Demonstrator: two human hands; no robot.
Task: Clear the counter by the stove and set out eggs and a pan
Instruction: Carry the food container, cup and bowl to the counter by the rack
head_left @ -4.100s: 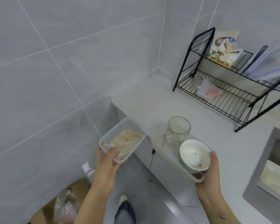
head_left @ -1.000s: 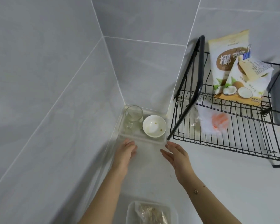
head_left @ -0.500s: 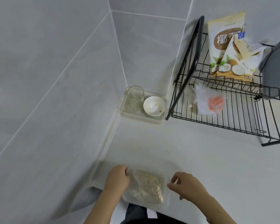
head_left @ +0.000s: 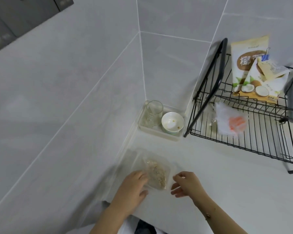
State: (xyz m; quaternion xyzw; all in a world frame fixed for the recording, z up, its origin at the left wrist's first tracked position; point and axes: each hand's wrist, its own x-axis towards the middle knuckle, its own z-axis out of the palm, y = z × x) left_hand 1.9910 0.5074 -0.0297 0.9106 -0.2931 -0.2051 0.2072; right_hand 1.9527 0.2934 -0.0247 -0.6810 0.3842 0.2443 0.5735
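- Two bare hands, nearest the camera, flank one clear plastic container (head_left: 156,173) on the white counter (head_left: 227,174), close to the counter's front edge and beside the left wall.
- The left hand (head_left: 131,188) has its fingers laid against the container's left side, the thumb spread apart below; it touches but does not close around it.
- The right hand (head_left: 187,184) sits just off the container's right edge, fingers curled and loose, grasping nothing; whether a fingertip meets the plastic cannot be told.
- The container is shallow, rectangular and see-through, blurred at its rim, with one heap of pale tan, flaky food inside.
- Farther back, one pale tray (head_left: 156,132) is tucked into the corner where the tiled walls meet. It holds two things: one clear glass mug (head_left: 153,112) on the left, upright, and one white bowl (head_left: 172,122) on the right with a few brown specks inside.
- Just right of the tray stands one black wire dish rack (head_left: 254,141). On its lower tier lies one translucent bag (head_left: 230,120) with something orange in it.
- On the upper tier lean two coconut-printed packets (head_left: 249,68), overlapping, with one blue clip at the top.
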